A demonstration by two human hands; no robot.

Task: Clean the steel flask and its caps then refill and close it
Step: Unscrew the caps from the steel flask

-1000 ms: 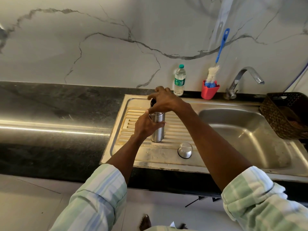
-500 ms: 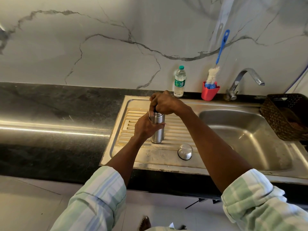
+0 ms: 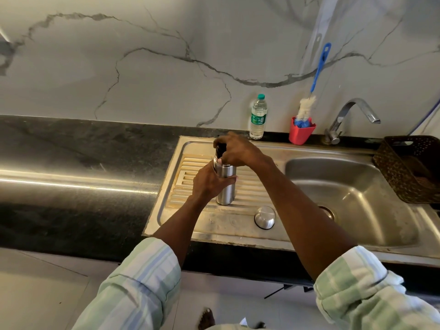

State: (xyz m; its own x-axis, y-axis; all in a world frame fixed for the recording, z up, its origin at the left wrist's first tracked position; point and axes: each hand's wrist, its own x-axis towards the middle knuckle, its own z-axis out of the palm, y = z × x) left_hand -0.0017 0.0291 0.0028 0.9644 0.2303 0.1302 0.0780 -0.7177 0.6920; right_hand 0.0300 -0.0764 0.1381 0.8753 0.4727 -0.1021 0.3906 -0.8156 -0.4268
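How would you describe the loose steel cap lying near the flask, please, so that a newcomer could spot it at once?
Start at the steel sink unit and look at its ribbed draining board, left of the basin. The steel flask stands there, gripped by both hands. Just in front of it, to its right, on the flat strip near the front edge, sits the steel cap: a small shiny dome, untouched by either hand.

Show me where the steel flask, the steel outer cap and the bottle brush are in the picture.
steel flask (image 3: 226, 191): head view, on its lower body below the hands.
steel outer cap (image 3: 264, 216): head view, on its domed top.
bottle brush (image 3: 306, 108): head view, on its white bristle head.
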